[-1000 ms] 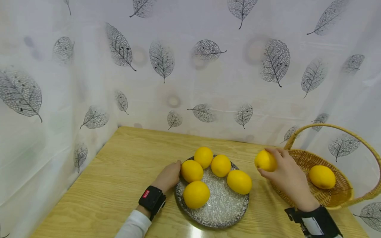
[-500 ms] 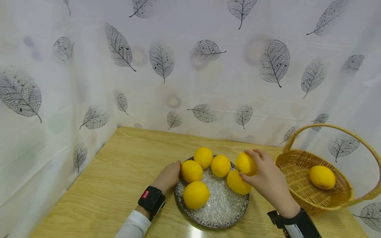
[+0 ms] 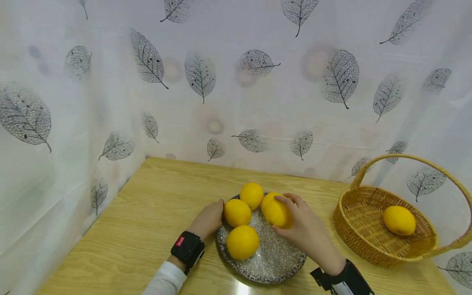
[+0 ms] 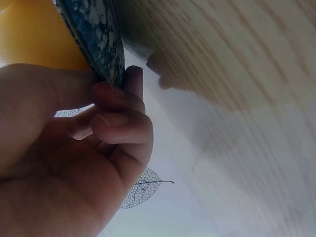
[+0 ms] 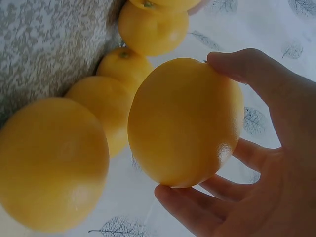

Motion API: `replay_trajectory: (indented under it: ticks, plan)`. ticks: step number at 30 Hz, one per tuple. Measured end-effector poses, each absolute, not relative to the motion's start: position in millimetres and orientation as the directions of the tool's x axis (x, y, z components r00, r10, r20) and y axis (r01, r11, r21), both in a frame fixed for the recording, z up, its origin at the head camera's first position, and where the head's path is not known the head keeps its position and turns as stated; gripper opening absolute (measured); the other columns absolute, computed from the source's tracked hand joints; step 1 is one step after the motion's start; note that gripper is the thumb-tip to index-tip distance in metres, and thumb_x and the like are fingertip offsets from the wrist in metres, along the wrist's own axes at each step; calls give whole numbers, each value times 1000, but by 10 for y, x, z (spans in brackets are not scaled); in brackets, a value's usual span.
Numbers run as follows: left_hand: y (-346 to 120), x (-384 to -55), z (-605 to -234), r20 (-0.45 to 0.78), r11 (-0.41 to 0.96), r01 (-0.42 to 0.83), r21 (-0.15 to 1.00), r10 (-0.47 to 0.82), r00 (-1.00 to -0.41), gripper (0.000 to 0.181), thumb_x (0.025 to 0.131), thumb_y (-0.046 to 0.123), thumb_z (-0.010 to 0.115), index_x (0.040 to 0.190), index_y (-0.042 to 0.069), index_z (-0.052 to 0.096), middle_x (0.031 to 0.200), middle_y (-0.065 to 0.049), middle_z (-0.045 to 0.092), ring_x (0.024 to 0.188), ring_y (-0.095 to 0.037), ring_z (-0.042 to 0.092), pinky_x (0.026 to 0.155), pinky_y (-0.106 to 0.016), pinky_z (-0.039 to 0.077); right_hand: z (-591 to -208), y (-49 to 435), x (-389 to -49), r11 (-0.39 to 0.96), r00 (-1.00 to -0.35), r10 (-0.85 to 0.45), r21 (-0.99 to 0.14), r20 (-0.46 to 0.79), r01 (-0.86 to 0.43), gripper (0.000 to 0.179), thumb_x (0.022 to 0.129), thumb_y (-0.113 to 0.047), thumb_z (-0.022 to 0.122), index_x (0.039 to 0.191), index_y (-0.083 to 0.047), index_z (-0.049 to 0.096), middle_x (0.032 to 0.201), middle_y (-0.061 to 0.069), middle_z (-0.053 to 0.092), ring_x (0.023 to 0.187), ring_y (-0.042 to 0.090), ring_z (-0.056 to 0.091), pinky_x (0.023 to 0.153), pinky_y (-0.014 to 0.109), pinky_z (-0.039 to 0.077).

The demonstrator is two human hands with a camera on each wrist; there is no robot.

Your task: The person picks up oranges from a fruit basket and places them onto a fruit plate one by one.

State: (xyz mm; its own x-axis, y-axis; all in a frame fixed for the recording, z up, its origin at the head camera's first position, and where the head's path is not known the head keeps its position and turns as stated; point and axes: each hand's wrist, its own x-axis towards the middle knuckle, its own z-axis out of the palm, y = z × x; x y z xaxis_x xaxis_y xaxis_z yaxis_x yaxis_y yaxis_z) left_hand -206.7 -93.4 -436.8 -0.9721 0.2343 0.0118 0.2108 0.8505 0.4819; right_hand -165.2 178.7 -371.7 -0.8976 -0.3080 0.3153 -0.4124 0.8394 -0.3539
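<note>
My right hand (image 3: pixel 304 227) holds a yellow lemon (image 3: pixel 279 214) between thumb and fingertips, over the right back part of the speckled grey plate (image 3: pixel 273 260). In the right wrist view, that lemon (image 5: pixel 185 123) is raised in front of several others, and a large lemon (image 5: pixel 52 165) sits at the left. My left hand (image 3: pixel 207 217) grips the plate's left rim. The left wrist view shows its thumb above the dark rim (image 4: pixel 101 42) and curled fingers beneath. Lemons (image 3: pixel 237 213) line the plate's left and back; the held one partly covers another lemon (image 3: pixel 269 199).
A wicker basket (image 3: pixel 354 239) with a tall arched handle stands to the right of the plate, with one lemon (image 3: pixel 399 220) inside. All of this is on a wooden table (image 3: pixel 155 192), backed by a leaf-patterned curtain (image 3: pixel 228 102).
My right hand has carried the lemon leftward from beside the basket to over the plate, now hiding the plate's rightmost lemon. The left hand has stayed at the rim.
</note>
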Motion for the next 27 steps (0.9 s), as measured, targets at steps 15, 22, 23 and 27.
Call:
replay_trajectory:
  ticks: [15, 22, 23, 27]
  plan:
    - [-938, -2068, -4366, 18, 854, 218, 472, 238, -971, 39, 94, -9, 55, 133, -13, 51, 112, -28, 68, 105, -39, 68, 94, -50, 56, -3918, 1618, -1709, 812, -902, -359, -395, 240, -429, 73, 75, -33, 89, 141, -21, 58, 145, 12, 54, 117, 32, 65, 81, 44, 61]
    - [-940, -2056, -4362, 27, 852, 223, 474, 239, -971, 38, 96, -8, 54, 133, -14, 50, 112, -29, 68, 106, -40, 68, 95, -51, 56, -3954, 1592, -1712, 803, -898, -372, -403, 237, -439, 74, 74, -32, 90, 140, -21, 59, 146, 11, 54, 119, 32, 63, 87, 46, 60]
    - [-940, -2057, -4362, 26, 851, 222, 476, 239, -971, 38, 96, -8, 54, 134, -14, 50, 113, -29, 68, 107, -40, 67, 95, -51, 55, -3959, 1589, -1713, 802, -897, -374, -405, 235, -440, 74, 74, -32, 90, 140, -21, 59, 146, 12, 54, 119, 33, 63, 87, 46, 59]
    - [-941, -2058, -4362, 33, 851, 232, 471, 246, -969, 37, 97, -7, 54, 133, -14, 50, 111, -29, 68, 105, -40, 68, 94, -51, 56, -3986, 1583, -1725, 800, -897, -383, -407, 218, -441, 73, 74, -31, 90, 140, -21, 59, 147, 12, 53, 121, 33, 62, 89, 47, 59]
